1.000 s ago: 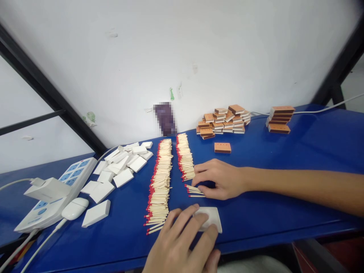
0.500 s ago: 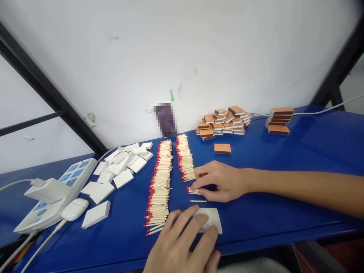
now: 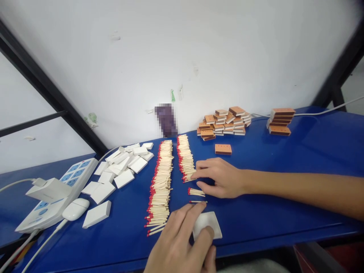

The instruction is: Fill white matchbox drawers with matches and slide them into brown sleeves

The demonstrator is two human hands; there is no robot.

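Note:
Two long rows of red-tipped matches lie on the blue table, a left row [image 3: 161, 178] and a shorter right row [image 3: 186, 157]. My right hand [image 3: 220, 177] is at the near end of the shorter row, thumb and fingers apart, fingertips by the matches. Just below it sit a small group of matches [image 3: 196, 192] and a single match [image 3: 197, 201]. My left hand [image 3: 183, 240] has its fingers spread, with fingertips at the single match and another finger over a white tray [image 3: 209, 222], partly hidden.
White box trays [image 3: 122, 167] are heaped at the left, beside a power strip [image 3: 76, 176] with a charger, cables and a white earphone case [image 3: 76, 209]. Orange matchboxes [image 3: 224, 123] are piled at the back, one box [image 3: 223, 149] nearer, and a stack [image 3: 280, 121] at the right.
My right hand has moved up from the small match group to the end of the shorter row. My left hand's fingers have shifted off part of the white tray, up to the single match.

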